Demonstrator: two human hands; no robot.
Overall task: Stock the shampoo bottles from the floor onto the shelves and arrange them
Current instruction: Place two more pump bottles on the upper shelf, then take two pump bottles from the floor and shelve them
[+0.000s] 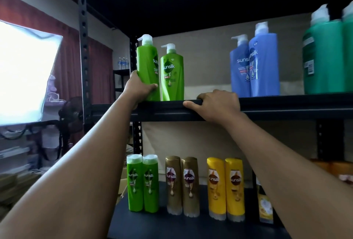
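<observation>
Left grip (pixel 138 87) is wrapped round the lower body of a green pump bottle (pixel 148 66) standing at the left end of the upper shelf (pixel 286 105), touching a second green pump bottle (pixel 172 72); right grip (pixel 217 103) curls over that shelf's front edge, mid-frame, holding no bottle. Two blue pump bottles (pixel 254 63) and blurred teal ones (pixel 328 55), probably two, stand toward upper right. Lower shelf (pixel 191 227): paired green (pixel 142 183), gold (pixel 182 183) and yellow (pixel 225 187) bottles.
</observation>
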